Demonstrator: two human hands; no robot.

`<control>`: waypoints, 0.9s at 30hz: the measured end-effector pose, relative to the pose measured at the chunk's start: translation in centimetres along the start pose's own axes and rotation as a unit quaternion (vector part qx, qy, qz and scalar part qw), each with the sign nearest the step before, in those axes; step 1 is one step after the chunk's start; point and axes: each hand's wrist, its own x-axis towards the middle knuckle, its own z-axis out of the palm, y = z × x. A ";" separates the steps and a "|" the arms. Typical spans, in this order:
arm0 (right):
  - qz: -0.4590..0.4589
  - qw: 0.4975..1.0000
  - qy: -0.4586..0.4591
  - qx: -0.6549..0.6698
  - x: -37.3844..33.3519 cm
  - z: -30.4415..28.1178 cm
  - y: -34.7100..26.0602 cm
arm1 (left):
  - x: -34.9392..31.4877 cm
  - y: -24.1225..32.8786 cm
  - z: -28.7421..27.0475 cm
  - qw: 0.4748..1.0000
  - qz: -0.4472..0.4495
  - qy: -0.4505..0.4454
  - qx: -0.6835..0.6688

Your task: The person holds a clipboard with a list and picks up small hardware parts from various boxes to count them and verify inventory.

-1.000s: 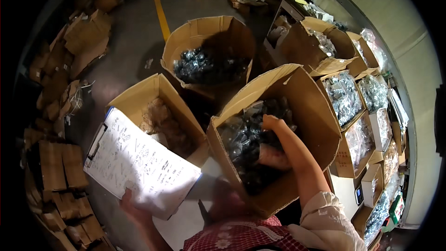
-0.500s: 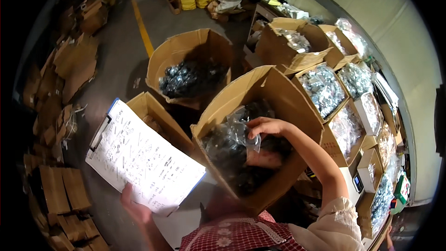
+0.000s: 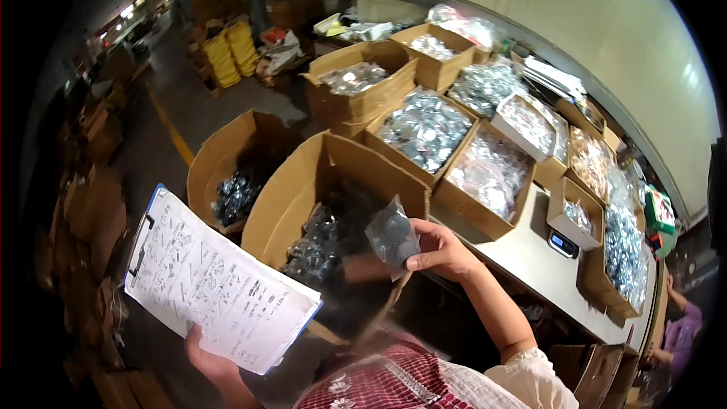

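The right hand [image 3: 447, 252] grasps a clear bag of dark round parts [image 3: 396, 229] above the large carton [image 3: 282, 201], near its right edge. The left hand [image 3: 212, 361] grips the clipboard [image 3: 222, 282] at its near edge.

Right hand [image 3: 447, 255]: pinches a clear bag [image 3: 376, 239] of dark round parts [image 3: 397, 226] by its right side, over the carton [image 3: 371, 170].
Left hand [image 3: 210, 362]: grips the clipboard [image 3: 140, 246], thumb on the sheet [image 3: 219, 288].
Carton: dark bagged pieces [image 3: 314, 246] inside, perhaps similar; shadow blurs them.
Table [image 3: 526, 269]: filled boxes [image 3: 485, 220], small device [image 3: 563, 243].
Far right: someone's purple sleeve [image 3: 684, 327].
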 end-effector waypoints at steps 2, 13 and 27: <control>-0.031 0.999 0.022 0.006 -2.9 0.1 -0.6 | -0.6 -0.2 -1.0 1.000 -0.008 -0.019 0.022; -0.136 0.909 0.353 0.172 -14.4 -4.9 0.6 | -5.2 -0.3 8.5 0.997 -0.038 -0.028 0.059; -0.286 0.704 0.620 -0.196 -17.6 -15.2 5.8 | -0.4 -6.5 14.9 0.956 -0.166 -0.197 0.139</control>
